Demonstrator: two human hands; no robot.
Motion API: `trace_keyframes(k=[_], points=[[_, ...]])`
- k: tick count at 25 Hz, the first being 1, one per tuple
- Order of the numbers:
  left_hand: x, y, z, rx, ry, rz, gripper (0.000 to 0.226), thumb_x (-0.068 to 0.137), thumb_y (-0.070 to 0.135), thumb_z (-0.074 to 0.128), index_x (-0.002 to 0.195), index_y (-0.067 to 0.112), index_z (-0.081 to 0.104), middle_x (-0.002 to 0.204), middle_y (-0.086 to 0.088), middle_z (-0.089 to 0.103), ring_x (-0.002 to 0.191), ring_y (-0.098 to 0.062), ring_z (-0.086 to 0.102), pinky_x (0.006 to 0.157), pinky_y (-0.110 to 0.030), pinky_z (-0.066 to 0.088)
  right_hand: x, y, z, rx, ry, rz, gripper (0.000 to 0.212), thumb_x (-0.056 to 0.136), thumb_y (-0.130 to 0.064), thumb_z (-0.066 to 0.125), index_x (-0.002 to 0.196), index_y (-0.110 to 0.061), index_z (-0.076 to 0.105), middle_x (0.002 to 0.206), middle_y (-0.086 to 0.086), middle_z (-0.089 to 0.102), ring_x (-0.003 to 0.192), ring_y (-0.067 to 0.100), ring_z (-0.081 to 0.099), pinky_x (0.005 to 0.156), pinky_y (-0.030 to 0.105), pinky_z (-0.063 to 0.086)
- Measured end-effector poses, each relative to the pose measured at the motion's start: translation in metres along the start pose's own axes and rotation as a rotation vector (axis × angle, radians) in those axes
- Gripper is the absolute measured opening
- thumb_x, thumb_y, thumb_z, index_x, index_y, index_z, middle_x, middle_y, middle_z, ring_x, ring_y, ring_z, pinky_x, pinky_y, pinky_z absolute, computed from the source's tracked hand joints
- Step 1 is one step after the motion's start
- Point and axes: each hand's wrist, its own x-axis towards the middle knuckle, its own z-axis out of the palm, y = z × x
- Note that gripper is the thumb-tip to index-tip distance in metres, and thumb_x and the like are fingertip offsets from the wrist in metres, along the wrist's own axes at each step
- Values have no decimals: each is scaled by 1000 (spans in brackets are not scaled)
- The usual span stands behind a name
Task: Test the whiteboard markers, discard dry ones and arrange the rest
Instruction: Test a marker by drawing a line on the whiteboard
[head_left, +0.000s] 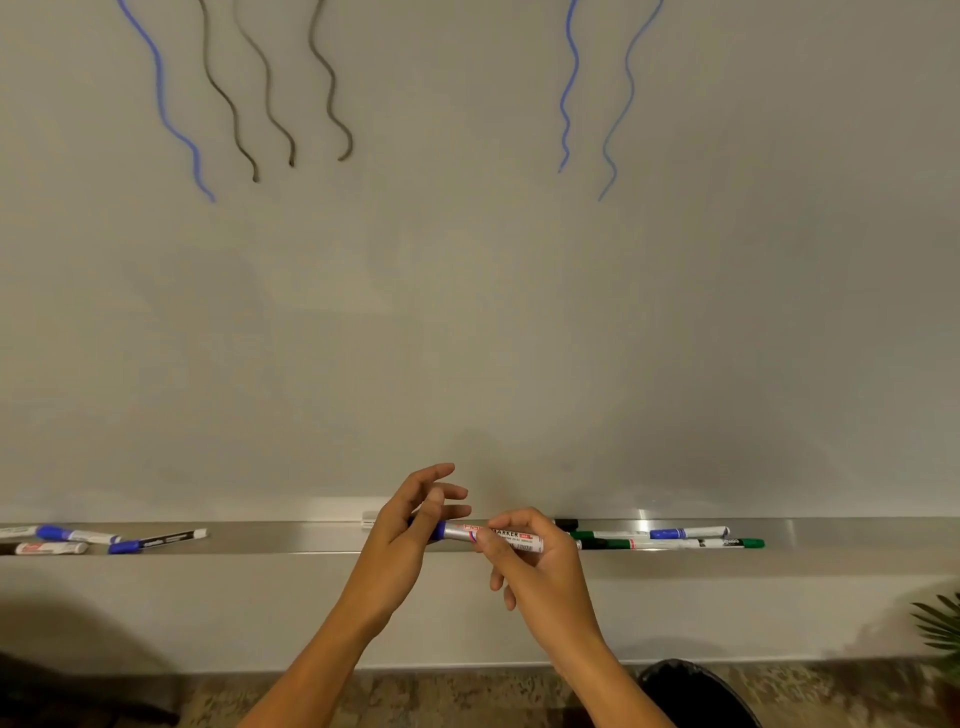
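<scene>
A silver-barrelled marker (506, 539) with a blue cap lies level between my two hands, just in front of the metal tray (291, 538). My right hand (535, 564) grips its barrel. My left hand (410, 530) pinches the blue cap end with thumb and a finger, the other fingers spread. The whiteboard (467, 312) carries wavy blue lines (569, 88) and black lines (327, 83) near its top. Several markers (78, 538) lie at the tray's left end. Green and blue ones (675, 538) lie on the tray to the right of my hands.
A white eraser (369, 518) sits on the tray behind my left hand. A dark round bin (691, 691) stands on the floor at lower right. Green plant leaves (940, 629) show at the right edge. A dark shape (62, 691) fills the lower left corner.
</scene>
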Motion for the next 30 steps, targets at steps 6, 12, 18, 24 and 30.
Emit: trace_keyframes(k=[6,12,18,24,30], points=[[-4,-10,15,-23,145,-10,30,105,28,37,126,29,58,120,9,67,105,-14,69,94,-33,54,9,8,-4,-35,-21,9,11,88,-28,75,95,-20,71,81,7,73,61,17,61,54,29,52],[-17,-17,18,-23,243,-25,31,105,25,37,126,27,59,128,14,62,104,-10,69,92,-29,52,9,15,-3,-40,-109,15,11,87,-29,76,93,-21,71,87,3,74,59,15,61,57,24,51],[-23,-20,24,-21,272,-63,36,99,37,37,126,30,59,128,16,63,107,-13,69,96,-34,50,13,21,-12,-53,-174,22,10,87,-30,75,92,-22,72,84,1,74,58,13,61,57,23,51],[-28,-19,28,-39,248,-128,33,104,28,35,128,28,59,130,16,62,109,-13,68,100,-34,50,18,27,-14,-61,-186,34,7,86,-30,76,90,-25,72,80,-4,72,59,16,63,57,22,53],[-26,-25,11,-14,224,-129,33,105,25,36,127,28,60,131,10,62,111,-12,67,99,-29,50,21,28,3,-67,-206,20,6,87,-29,75,90,-24,71,80,-1,74,59,18,65,57,21,53]])
